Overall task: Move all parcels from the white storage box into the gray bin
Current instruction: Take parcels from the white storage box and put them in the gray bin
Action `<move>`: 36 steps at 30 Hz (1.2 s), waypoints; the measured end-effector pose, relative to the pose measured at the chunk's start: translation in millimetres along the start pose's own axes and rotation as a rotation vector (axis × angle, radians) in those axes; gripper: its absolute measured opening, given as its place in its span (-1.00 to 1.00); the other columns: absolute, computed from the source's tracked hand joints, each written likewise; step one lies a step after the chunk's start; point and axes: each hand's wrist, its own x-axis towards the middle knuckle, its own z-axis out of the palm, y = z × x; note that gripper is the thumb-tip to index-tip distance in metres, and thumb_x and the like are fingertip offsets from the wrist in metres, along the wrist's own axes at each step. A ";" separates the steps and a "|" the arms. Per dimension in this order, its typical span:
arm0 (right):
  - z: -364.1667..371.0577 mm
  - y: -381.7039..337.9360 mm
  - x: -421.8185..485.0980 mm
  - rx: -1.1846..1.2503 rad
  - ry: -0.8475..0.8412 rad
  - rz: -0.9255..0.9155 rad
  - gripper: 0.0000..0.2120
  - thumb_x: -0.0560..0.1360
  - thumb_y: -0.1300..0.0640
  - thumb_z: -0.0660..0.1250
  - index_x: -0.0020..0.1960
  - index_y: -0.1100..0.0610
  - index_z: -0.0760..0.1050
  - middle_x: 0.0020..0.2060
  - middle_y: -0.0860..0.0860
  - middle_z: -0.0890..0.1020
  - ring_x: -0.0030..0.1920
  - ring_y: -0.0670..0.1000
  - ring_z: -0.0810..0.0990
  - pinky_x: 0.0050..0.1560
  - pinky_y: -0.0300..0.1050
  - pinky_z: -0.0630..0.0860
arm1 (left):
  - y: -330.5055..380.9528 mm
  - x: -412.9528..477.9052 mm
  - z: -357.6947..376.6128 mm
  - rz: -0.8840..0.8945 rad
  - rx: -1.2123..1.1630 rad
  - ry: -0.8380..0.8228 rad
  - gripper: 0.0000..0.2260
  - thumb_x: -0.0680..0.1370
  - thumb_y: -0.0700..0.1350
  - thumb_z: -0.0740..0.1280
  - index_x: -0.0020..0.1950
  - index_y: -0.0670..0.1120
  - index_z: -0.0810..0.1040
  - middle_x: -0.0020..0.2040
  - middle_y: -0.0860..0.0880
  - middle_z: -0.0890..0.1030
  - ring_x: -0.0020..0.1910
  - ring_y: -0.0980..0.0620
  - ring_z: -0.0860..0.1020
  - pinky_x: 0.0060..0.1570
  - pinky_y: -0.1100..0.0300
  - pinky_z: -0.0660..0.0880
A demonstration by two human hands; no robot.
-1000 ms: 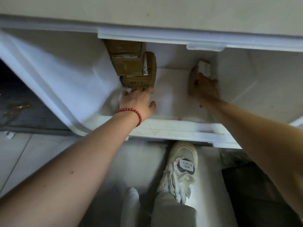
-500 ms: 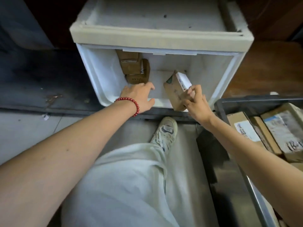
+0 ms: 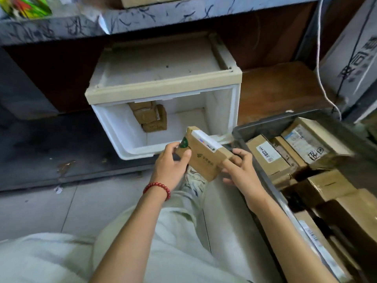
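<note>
Head cam, L hand [image 3: 169, 167], R hand [image 3: 239, 170] grip parcel [image 3: 204, 158]

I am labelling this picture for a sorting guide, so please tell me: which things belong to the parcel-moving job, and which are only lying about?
Job: held parcel, gripped by left hand and right hand; white storage box; stacked parcels inside it; gray bin, holding other parcels.

Lying about: white cable; paper scrap on the floor; colourful item at top left.
</note>
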 end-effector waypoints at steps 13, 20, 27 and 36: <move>-23.1 -2.0 15.3 0.054 -0.022 -0.062 -0.63 0.55 0.21 0.31 0.34 0.06 0.40 0.08 0.00 0.61 0.02 -0.17 0.62 -0.14 -0.32 0.57 | -3.8 7.4 2.6 0.103 -0.010 -0.100 -0.49 0.44 0.00 0.48 0.33 0.11 0.39 0.23 0.02 0.52 0.03 0.11 0.57 0.04 0.21 0.46; -26.2 7.4 18.4 0.153 0.158 -0.032 -0.61 0.54 0.10 0.36 0.31 0.07 0.34 0.15 0.03 0.59 0.03 -0.01 0.66 -0.10 -0.22 0.63 | 6.2 -0.4 5.2 0.219 -0.045 -0.072 -0.41 0.41 -0.07 0.51 0.39 0.14 0.38 0.28 0.10 0.43 0.15 0.15 0.52 0.09 0.29 0.41; -21.6 9.0 19.0 0.060 0.137 -0.060 -0.74 0.55 -0.07 0.30 0.20 -0.01 0.48 0.12 -0.07 0.61 0.06 -0.09 0.63 -0.07 -0.25 0.57 | 0.8 -4.1 0.3 0.178 -0.088 -0.028 -0.49 0.44 -0.09 0.48 0.32 0.14 0.36 0.11 0.15 0.55 -0.09 0.20 0.59 -0.06 0.07 0.60; -24.6 9.1 22.2 -0.095 0.014 -0.012 -0.71 0.59 -0.21 0.11 0.21 -0.17 0.45 -0.01 -0.30 0.49 0.16 -0.12 0.45 0.15 -0.13 0.40 | -7.1 0.6 2.1 0.060 -0.038 0.020 -0.72 0.51 0.12 0.36 0.17 0.08 0.45 -0.09 0.05 0.63 -0.15 0.11 0.57 -0.19 0.20 0.51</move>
